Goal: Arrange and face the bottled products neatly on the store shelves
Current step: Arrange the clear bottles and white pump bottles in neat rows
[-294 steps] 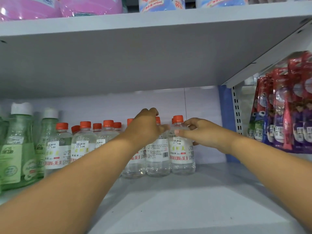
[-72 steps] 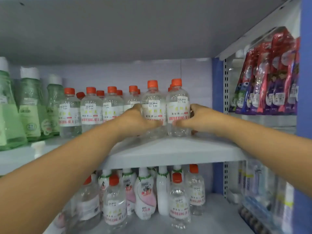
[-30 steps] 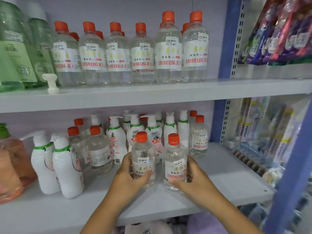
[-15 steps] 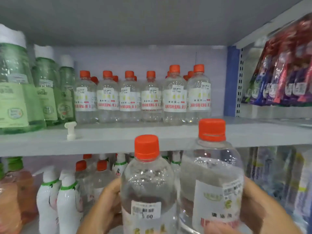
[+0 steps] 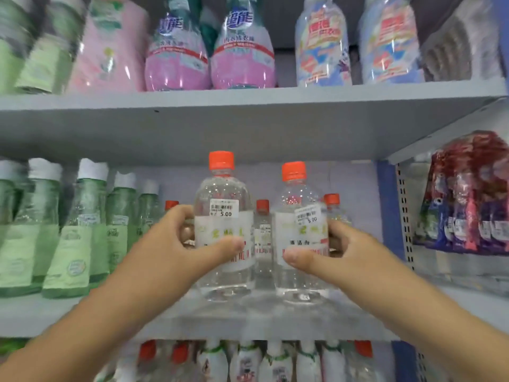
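Observation:
I hold two clear bottles with orange caps over the front of the middle shelf [image 5: 248, 321]. My left hand [image 5: 176, 244] grips the left clear bottle [image 5: 223, 208], thumb across its white label. My right hand [image 5: 338, 249] grips the right clear bottle [image 5: 298, 205], which tilts slightly. Both labels and 5.00 price stickers face me. Their bases are at or just above the shelf board; I cannot tell if they touch. Behind them stands a row of the same orange-capped bottles [image 5: 263, 230], mostly hidden.
Green bottles with white caps [image 5: 74, 232] fill the middle shelf's left side. Pink and blue detergent bottles [image 5: 242, 51] stand on the shelf above. Red and purple packets [image 5: 468, 199] hang in the bay at right. White pump bottles [image 5: 248, 362] show on the shelf below.
Both hands picked two bottles off the lower shelf, raised them and carried them forward to the middle shelf's front. The view tilted upward.

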Motion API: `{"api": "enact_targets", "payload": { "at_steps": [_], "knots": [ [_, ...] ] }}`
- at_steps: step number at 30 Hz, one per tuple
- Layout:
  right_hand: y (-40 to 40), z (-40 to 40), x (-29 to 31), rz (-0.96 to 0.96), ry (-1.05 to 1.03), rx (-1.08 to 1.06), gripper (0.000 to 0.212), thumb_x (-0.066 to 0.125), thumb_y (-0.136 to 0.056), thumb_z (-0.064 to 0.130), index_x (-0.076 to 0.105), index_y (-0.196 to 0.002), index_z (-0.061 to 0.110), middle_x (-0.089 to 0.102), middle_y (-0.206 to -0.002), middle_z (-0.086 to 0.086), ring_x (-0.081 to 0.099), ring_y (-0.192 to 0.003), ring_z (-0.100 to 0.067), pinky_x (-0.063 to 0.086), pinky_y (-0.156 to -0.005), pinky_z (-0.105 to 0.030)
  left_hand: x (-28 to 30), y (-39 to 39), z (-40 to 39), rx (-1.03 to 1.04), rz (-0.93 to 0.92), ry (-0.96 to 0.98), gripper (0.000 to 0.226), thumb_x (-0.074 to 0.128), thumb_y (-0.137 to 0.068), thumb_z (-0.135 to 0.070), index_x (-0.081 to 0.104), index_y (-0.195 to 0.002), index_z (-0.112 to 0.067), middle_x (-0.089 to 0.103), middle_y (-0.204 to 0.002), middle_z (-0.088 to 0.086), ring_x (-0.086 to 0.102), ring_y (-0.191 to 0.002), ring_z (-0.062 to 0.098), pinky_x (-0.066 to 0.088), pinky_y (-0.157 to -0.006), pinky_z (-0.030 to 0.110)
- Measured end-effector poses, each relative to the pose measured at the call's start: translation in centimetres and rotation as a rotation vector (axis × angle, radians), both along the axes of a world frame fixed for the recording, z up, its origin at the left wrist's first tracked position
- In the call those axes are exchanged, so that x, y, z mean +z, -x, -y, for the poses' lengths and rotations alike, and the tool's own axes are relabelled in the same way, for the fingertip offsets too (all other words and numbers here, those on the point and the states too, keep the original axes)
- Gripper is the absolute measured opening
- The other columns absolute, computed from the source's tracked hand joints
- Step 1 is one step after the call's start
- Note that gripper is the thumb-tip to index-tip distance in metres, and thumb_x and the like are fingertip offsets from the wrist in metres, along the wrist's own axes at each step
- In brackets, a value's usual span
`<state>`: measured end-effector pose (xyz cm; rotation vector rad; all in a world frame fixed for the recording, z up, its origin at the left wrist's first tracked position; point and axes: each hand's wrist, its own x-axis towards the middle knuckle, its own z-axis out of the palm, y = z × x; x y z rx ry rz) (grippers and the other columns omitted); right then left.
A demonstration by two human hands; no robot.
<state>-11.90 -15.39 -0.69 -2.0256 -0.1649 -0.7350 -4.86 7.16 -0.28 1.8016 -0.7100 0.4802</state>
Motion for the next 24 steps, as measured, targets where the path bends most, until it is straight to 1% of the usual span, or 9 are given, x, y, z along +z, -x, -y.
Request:
{"api": "enact_targets", "payload": {
  "at_steps": [3, 5, 8, 10, 13, 15, 18, 21, 24],
  "knots": [
    [-2.6, -0.2, 0.0, -0.069, 0.025, -0.019, 0.044, 0.081, -0.071, 0.058, 0.066, -0.108, 0.04, 0.074, -0.103, 0.026, 0.07, -0.091, 0.007, 0.056, -0.085, -0.024, 1.2, -3.0, -0.3, 0.041, -0.084, -0.084, 0.053, 0.086, -0.066, -0.052, 0.058, -0.108, -0.039, 0.076, -0.088, -0.023, 0.072, -0.074, -0.007, 0.053, -0.066, 0.023],
    [-4.3, -0.8, -0.3, -0.101, 0.048, -0.061, 0.042, 0.081, -0.072, 0.057, 0.066, -0.106, 0.039, 0.074, -0.1, 0.024, 0.07, -0.088, 0.005, 0.057, -0.085, -0.025, 1.3, -5.2, -0.7, 0.053, -0.118, -0.132, 0.05, 0.088, -0.067, -0.049, 0.057, -0.106, -0.04, 0.076, -0.086, -0.02, 0.071, -0.073, -0.007, 0.054, -0.066, 0.023],
    [-6.5, -1.7, -1.2, -0.127, 0.057, -0.101, 0.043, 0.081, -0.07, 0.06, 0.065, -0.103, 0.038, 0.074, -0.097, 0.023, 0.07, -0.087, 0.003, 0.058, -0.084, -0.029, 1.1, -8.1, -1.2, 0.045, -0.213, -0.147, 0.054, 0.091, -0.068, -0.043, 0.059, -0.111, -0.034, 0.078, -0.093, -0.008, 0.076, -0.079, 0.008, 0.063, -0.072, 0.039],
    [-7.6, -2.2, -1.5, -0.128, 0.077, -0.133, 0.042, 0.08, -0.072, 0.06, 0.063, -0.103, 0.037, 0.072, -0.098, 0.021, 0.069, -0.089, 0.001, 0.057, -0.082, -0.028, 0.9, -10.1, -1.6, 0.004, -0.26, -0.183, 0.06, 0.093, -0.066, -0.04, 0.06, -0.115, -0.029, 0.078, -0.099, -0.002, 0.077, -0.085, 0.017, 0.063, -0.079, 0.048],
    [-8.8, -3.2, -1.3, -0.125, 0.174, -0.199, 0.044, 0.076, -0.074, 0.063, 0.061, -0.106, 0.036, 0.07, -0.099, 0.023, 0.065, -0.089, 0.006, 0.052, -0.076, -0.021, 0.9, -12.1, -2.0, -0.082, -0.303, -0.203, 0.068, 0.094, -0.066, -0.033, 0.055, -0.122, -0.026, 0.078, -0.103, 0.001, 0.077, -0.091, 0.02, 0.063, -0.083, 0.046],
    [-9.5, -3.8, -1.0, -0.127, 0.306, -0.272, 0.05, 0.072, -0.074, 0.07, 0.06, -0.11, 0.037, 0.068, -0.1, 0.023, 0.063, -0.089, 0.006, 0.05, -0.076, -0.02, 1.1, -13.2, -1.9, -0.104, -0.289, -0.274, 0.067, 0.092, -0.068, -0.037, 0.051, -0.122, -0.033, 0.078, -0.103, -0.005, 0.077, -0.09, 0.016, 0.063, -0.082, 0.041],
    [-10.4, -4.1, -0.7, -0.07, 0.499, -0.399, 0.065, 0.07, -0.07, 0.077, 0.053, -0.117, 0.035, 0.065, -0.109, 0.016, 0.064, -0.095, -0.004, 0.055, -0.083, -0.028, 1.8, -14.3, -1.8, -0.048, -0.237, -0.409, 0.067, 0.089, -0.065, -0.051, 0.052, -0.119, -0.035, 0.077, -0.1, -0.008, 0.077, -0.085, 0.015, 0.064, -0.075, 0.038],
    [-10.3, -3.9, 0.5, -0.006, 0.578, -0.456, 0.084, 0.072, -0.07, 0.074, 0.041, -0.136, 0.032, 0.059, -0.121, 0.011, 0.06, -0.104, -0.01, 0.053, -0.09, -0.031, 1.9, -15.0, -1.5, -0.018, -0.174, -0.45, 0.057, 0.087, -0.065, -0.056, 0.056, -0.108, -0.035, 0.075, -0.095, -0.005, 0.076, -0.078, 0.017, 0.064, -0.074, 0.039],
    [-9.6, -3.5, 2.7, 0.091, 0.619, -0.445, 0.088, 0.071, -0.075, 0.069, 0.035, -0.147, 0.035, 0.048, -0.129, 0.014, 0.052, -0.109, -0.005, 0.05, -0.097, -0.03, 0.6, -15.7, -1.7, 0.001, -0.131, -0.417, 0.059, 0.083, -0.062, -0.068, 0.055, -0.105, -0.038, 0.071, -0.097, -0.01, 0.075, -0.076, 0.013, 0.063, -0.078, 0.038]
  ]
}}
